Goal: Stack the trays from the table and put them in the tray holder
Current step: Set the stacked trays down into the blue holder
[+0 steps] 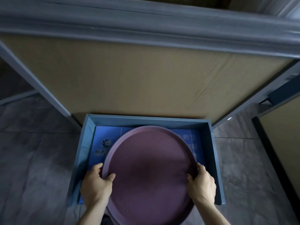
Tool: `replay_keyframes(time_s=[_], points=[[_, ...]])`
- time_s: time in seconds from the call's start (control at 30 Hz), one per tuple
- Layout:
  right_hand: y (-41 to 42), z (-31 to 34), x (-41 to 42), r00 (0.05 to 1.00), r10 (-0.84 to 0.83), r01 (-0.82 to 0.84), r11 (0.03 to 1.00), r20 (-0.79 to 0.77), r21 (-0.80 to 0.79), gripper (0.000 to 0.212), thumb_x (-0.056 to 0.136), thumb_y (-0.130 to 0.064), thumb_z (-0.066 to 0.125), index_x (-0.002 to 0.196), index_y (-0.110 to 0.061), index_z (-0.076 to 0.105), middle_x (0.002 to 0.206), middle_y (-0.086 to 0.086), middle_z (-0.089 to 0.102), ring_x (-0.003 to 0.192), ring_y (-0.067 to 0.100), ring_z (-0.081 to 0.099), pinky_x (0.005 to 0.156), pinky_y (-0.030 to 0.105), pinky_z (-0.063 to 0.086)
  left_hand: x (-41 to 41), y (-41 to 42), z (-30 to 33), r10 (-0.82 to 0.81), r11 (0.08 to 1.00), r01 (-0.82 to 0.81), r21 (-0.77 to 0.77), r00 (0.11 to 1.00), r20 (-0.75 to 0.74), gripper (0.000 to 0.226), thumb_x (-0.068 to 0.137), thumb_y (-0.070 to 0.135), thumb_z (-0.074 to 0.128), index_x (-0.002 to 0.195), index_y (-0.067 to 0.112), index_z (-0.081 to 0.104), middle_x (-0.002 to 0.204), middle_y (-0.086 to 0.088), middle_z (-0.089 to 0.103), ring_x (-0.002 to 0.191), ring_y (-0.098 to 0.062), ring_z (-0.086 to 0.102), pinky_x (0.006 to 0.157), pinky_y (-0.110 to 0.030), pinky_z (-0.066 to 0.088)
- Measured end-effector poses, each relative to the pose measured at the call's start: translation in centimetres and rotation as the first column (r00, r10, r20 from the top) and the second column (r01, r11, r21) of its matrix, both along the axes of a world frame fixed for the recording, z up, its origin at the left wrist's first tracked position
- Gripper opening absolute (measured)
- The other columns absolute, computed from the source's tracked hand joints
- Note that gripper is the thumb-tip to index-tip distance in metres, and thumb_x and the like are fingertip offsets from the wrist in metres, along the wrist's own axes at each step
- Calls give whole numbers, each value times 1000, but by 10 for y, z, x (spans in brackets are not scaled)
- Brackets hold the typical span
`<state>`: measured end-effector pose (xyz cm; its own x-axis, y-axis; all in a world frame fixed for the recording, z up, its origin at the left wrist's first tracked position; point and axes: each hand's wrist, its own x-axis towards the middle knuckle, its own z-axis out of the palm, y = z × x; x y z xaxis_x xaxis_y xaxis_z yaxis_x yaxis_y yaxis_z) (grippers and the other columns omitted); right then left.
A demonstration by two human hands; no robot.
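A large round purple tray (149,169) is held over a shallow blue box, the tray holder (214,159), which lies on the floor. My left hand (95,184) grips the tray's left rim, thumb on the inside. On the right rim my right hand (203,182) holds it the same way. The tray's far edge reaches toward the holder's back wall and its near edge overhangs the open front. Whether more trays lie under the top one is hidden. A blue printed sheet with a logo (106,143) lines the holder's floor.
A tan cloth-covered table (146,75) with a grey frame stands right behind the holder. Grey metal legs (32,78) slope down on both sides. Dark tiled floor (37,159) lies left and right of the holder.
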<state>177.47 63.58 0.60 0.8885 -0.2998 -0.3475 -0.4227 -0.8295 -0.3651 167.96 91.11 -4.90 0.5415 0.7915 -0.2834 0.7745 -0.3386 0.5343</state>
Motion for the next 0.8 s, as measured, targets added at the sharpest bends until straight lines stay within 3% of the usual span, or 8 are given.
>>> replay_keyframes(time_s=[0.3,0.67,0.8], points=[[-1,0,3,999,39,-38,998,21,-50,57,80,-18,67,136,-22,56,103,12,71,99,38,64,81,41,52,3,1,1,-10,1000,11,28,998,-54,57,62,30,89,114,17,70,104,-8,75,97,-35,69,77,-42,55],[1,4,11,980,192,-200,959,-60,-201,74,85,-37,69,148,-18,37,111,3,68,106,27,64,78,35,50,6,0,3,26,1000,-26,-16,999,-42,58,61,26,90,114,15,69,107,-10,75,99,-37,69,81,-44,54],[-2,-1,15,974,207,-222,947,-87,-234,72,84,-34,71,146,-18,40,107,4,69,103,28,65,75,34,49,7,2,5,33,999,-34,-18,999,-36,61,62,24,90,118,12,68,112,-13,74,104,-38,68,82,-43,53]])
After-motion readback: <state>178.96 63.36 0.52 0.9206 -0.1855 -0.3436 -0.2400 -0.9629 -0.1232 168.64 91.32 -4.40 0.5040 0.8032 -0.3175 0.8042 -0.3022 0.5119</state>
